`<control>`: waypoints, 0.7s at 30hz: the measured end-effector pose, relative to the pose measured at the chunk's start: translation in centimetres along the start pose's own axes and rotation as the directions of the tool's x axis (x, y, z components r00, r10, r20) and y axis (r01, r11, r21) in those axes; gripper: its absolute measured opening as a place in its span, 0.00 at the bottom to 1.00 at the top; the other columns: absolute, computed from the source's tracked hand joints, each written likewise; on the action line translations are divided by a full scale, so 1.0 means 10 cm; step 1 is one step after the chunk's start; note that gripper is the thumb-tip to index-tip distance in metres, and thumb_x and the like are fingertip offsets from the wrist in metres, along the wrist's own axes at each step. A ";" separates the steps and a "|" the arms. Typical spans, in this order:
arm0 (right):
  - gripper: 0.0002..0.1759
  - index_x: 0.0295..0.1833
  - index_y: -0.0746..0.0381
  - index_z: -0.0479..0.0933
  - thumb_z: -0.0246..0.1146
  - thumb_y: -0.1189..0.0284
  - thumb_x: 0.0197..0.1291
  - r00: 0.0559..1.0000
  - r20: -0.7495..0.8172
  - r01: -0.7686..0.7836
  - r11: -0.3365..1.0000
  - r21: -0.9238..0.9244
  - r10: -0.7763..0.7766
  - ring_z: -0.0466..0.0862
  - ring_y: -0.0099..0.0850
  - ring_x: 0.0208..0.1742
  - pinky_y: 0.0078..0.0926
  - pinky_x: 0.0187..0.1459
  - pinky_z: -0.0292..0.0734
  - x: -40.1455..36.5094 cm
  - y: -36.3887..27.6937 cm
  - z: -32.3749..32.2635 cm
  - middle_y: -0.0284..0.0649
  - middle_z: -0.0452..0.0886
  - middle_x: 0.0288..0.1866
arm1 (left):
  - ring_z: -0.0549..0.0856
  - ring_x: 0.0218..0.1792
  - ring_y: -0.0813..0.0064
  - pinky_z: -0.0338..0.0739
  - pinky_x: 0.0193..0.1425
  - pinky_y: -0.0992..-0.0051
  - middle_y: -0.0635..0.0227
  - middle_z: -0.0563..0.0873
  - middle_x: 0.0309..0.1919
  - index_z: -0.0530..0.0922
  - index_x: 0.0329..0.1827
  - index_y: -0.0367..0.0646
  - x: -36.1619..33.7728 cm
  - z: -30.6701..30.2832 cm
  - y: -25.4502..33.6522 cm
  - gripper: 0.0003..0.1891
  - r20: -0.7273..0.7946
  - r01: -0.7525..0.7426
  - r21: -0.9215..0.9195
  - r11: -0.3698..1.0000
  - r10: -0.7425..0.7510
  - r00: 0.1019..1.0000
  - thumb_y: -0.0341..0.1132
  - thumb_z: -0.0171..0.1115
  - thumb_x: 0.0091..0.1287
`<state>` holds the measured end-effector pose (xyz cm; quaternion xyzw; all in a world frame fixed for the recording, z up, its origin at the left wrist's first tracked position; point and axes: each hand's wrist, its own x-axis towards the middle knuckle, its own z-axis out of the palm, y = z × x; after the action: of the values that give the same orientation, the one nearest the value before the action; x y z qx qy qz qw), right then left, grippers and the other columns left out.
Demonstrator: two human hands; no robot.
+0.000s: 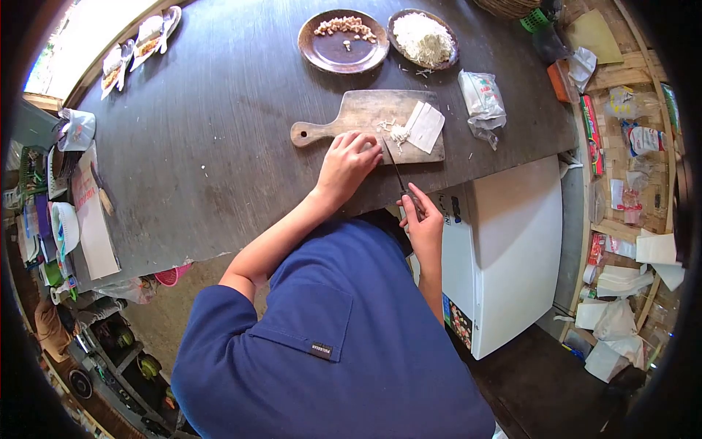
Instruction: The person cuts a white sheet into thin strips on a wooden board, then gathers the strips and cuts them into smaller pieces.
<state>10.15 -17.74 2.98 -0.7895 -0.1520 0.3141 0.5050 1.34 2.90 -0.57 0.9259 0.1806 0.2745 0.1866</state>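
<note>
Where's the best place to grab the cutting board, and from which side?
Pinch the narrow handle across its two long edges, coming in from the left. It juts out from the wide part of the cutting board, on the opposite end from the white slices. The board looks flat on the table, so sliding fingers underneath would probably be harder.

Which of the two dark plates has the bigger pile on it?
The right-hand plate, nearer the plastic packet. White shreds are heaped on it; the left plate holds fewer, tan pieces.
</note>
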 end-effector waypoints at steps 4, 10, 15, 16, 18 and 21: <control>0.23 0.73 0.67 0.81 0.69 0.68 0.79 1.000 -0.003 0.009 1.000 -0.006 -0.009 0.81 0.17 0.30 0.17 0.32 0.77 -0.03 -0.03 0.05 0.39 0.91 0.45 | 0.86 0.58 0.65 0.81 0.64 0.62 0.71 0.88 0.51 0.91 0.50 0.47 -0.06 0.06 -0.08 0.09 -0.029 -0.030 -0.060 0.998 0.028 0.999 0.36 0.74 0.69; 0.19 0.67 0.66 0.84 0.70 0.67 0.78 0.995 -0.062 0.075 0.996 -0.049 -0.078 0.80 0.16 0.29 0.18 0.30 0.75 0.01 0.07 0.11 0.39 0.92 0.43 | 0.87 0.55 0.64 0.82 0.62 0.62 0.71 0.88 0.49 0.90 0.49 0.47 -0.03 0.07 -0.05 0.09 -0.014 -0.073 -0.011 0.997 0.073 0.997 0.34 0.74 0.67; 0.18 0.63 0.66 0.85 0.72 0.66 0.77 0.980 -0.096 0.152 0.964 -0.217 -0.176 0.84 0.19 0.31 0.19 0.29 0.76 -0.03 0.05 0.07 0.40 0.92 0.42 | 0.86 0.55 0.64 0.82 0.60 0.63 0.71 0.87 0.48 0.89 0.49 0.47 -0.03 0.08 -0.06 0.11 -0.007 -0.056 -0.012 0.998 0.055 0.998 0.32 0.74 0.65; 0.18 0.62 0.67 0.84 0.72 0.66 0.77 0.977 -0.109 0.156 0.960 -0.235 -0.185 0.87 0.21 0.35 0.20 0.32 0.78 -0.04 0.05 0.08 0.41 0.93 0.43 | 0.86 0.55 0.64 0.82 0.60 0.63 0.71 0.87 0.48 0.89 0.49 0.47 -0.03 0.08 -0.06 0.11 -0.004 -0.063 -0.015 0.998 0.063 0.998 0.32 0.74 0.65; 0.18 0.62 0.67 0.84 0.72 0.66 0.77 0.972 -0.128 0.159 0.956 -0.248 -0.195 0.89 0.23 0.38 0.21 0.35 0.81 -0.04 0.06 0.08 0.42 0.93 0.44 | 0.86 0.55 0.64 0.82 0.60 0.62 0.71 0.87 0.48 0.89 0.49 0.46 -0.01 0.08 -0.06 0.10 -0.008 -0.062 0.003 0.998 0.062 0.998 0.32 0.74 0.64; 0.17 0.60 0.68 0.85 0.72 0.66 0.77 0.955 -0.139 0.211 0.929 -0.305 -0.263 0.92 0.27 0.44 0.25 0.43 0.85 -0.04 0.06 0.11 0.43 0.93 0.45 | 0.86 0.55 0.64 0.82 0.60 0.62 0.71 0.87 0.48 0.89 0.48 0.46 -0.01 0.07 -0.07 0.09 0.013 -0.061 0.015 0.998 0.061 0.998 0.32 0.74 0.65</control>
<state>9.09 -17.50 2.31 -0.8548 -0.2450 0.1538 0.4309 1.50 3.26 -1.42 0.9340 0.1531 0.2730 0.1721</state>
